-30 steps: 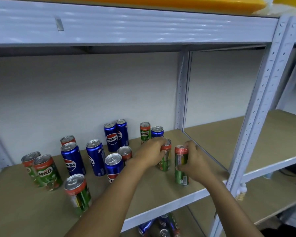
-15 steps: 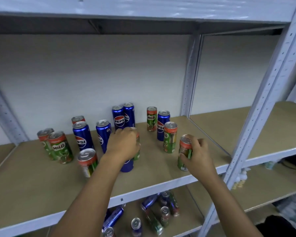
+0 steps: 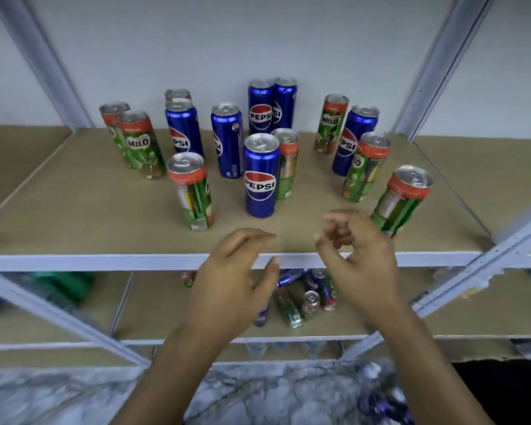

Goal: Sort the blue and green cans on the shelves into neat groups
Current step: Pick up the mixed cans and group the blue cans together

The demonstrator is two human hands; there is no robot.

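Clearly the sorting was barely begun — beyond both grips, blue cans and green cans stood mixed on the shelf. The left hand and right hand hovered loosely curled, holding nothing; more cans lay jumbled below them.

Views: one, a wide-angle camera on my head. Position: in front of the shelving, close, above the middle shelf. Facing: forward and down, onto that shelf's board, with the lower shelf and the floor beneath. Near field: my left hand and right hand at the shelf's front edge. Distortion: uprights splay outward. Overlap: none, single view.
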